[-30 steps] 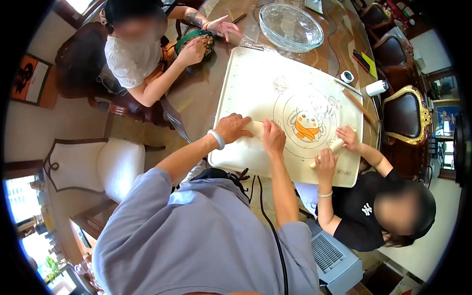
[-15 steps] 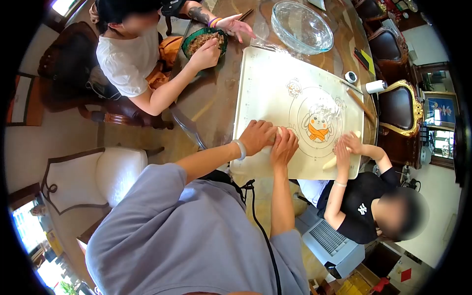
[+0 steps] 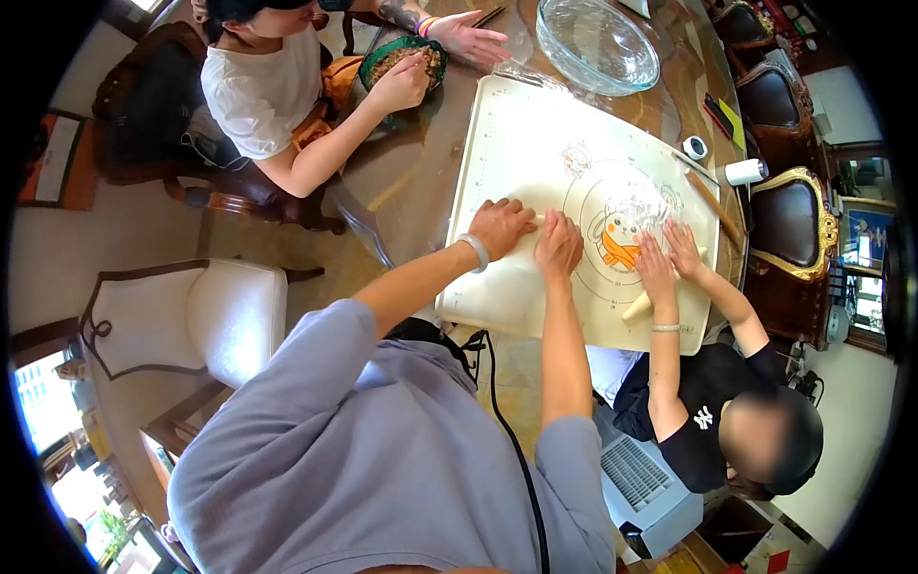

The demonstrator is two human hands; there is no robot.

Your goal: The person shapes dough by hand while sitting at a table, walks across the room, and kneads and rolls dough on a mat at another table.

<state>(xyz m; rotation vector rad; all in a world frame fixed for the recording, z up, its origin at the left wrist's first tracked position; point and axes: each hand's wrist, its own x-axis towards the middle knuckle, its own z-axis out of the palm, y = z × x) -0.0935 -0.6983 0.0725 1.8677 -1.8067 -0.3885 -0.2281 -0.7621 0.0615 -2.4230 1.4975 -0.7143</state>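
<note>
My left hand [image 3: 502,230], with a pale bracelet at its wrist, is closed over a piece of pale dough [image 3: 537,221] on the white printed mat [image 3: 512,124]. Close beside it, my right hand [image 3: 559,244] is closed on the same dough, most of which the fingers cover. To the right, a person in a black shirt has both hands [image 3: 669,258] over a longer dough roll [image 3: 637,307] on the mat. The mat carries a cartoon figure with an orange scarf and ring markings, with flour over part of it.
A glass bowl [image 3: 598,48] stands beyond the mat. A rolling pin [image 3: 712,206], a white roll of tape [image 3: 694,147] and a white bottle [image 3: 746,171] lie at the right. At the upper left, another person holds a green bowl [image 3: 404,65] of filling.
My hands have moved slightly forward on the mat, and a small gap now shows between them. The person at the right has pushed their hands forward over the longer roll.
</note>
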